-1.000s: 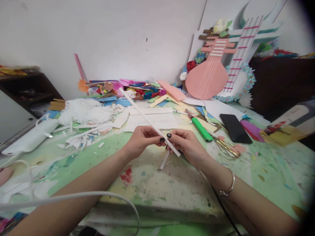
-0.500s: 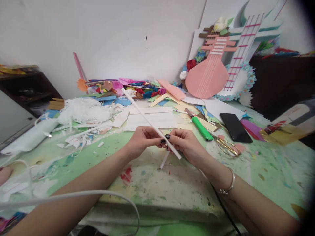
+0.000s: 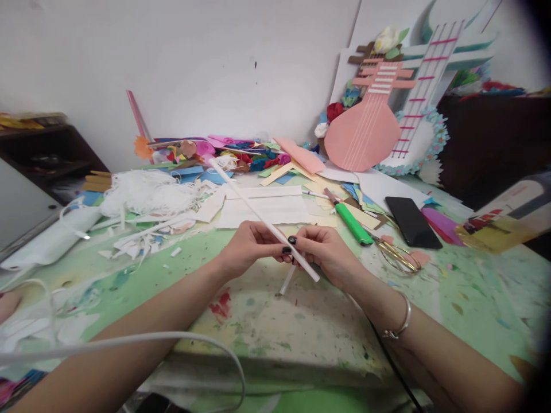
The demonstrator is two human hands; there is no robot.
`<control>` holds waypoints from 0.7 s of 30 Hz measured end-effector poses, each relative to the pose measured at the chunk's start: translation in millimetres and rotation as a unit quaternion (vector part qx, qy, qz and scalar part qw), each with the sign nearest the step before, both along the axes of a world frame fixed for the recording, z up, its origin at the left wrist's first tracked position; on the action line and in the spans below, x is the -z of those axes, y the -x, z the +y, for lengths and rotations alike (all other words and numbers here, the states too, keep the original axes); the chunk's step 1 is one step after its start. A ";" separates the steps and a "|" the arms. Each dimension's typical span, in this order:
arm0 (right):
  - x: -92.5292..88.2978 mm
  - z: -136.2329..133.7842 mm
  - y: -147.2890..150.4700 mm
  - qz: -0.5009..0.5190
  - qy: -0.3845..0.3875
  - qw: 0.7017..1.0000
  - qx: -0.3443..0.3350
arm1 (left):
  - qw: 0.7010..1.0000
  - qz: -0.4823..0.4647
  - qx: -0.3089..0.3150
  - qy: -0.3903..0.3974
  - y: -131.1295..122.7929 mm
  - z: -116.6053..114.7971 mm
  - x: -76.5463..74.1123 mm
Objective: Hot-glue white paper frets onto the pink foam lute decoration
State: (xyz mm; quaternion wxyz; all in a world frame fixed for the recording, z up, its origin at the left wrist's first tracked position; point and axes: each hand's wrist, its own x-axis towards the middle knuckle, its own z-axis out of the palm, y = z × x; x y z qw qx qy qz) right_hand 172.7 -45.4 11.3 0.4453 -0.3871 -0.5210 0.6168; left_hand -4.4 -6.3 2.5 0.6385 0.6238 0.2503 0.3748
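My left hand (image 3: 249,248) and my right hand (image 3: 329,252) meet over the paint-stained table (image 3: 267,321), both pinching a long white paper stick (image 3: 245,195). The stick slants from the far left down to a near end just below my right fingers. A shorter white stick (image 3: 287,280) pokes out under my right hand toward the table. Fingers of both hands are curled closed round the long stick. A silver bangle (image 3: 402,324) circles my right wrist.
A green utility knife (image 3: 353,225), gold scissors (image 3: 398,258) and a black phone (image 3: 412,222) lie to the right. White sheets (image 3: 267,207) and coloured paper scraps fill the back. A pink paper lute (image 3: 364,129) leans on the wall. A white cable (image 3: 129,344) loops near me.
The long white stick has slid slightly down and right through my fingers; both hands stay almost where they were.
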 end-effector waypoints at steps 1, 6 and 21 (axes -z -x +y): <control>0.1 0.1 0.0 -0.002 0.001 1.000 0.002 | 1.000 -0.001 0.004 0.001 0.1 0.1 0.3; 1.1 0.2 -0.9 -0.011 -0.001 1.000 0.016 | 1.000 -0.003 0.026 0.010 -0.2 -0.5 0.0; 2.4 2.2 -1.0 -0.030 -0.013 0.999 0.033 | 0.995 0.034 0.088 0.042 -2.7 -4.8 -2.7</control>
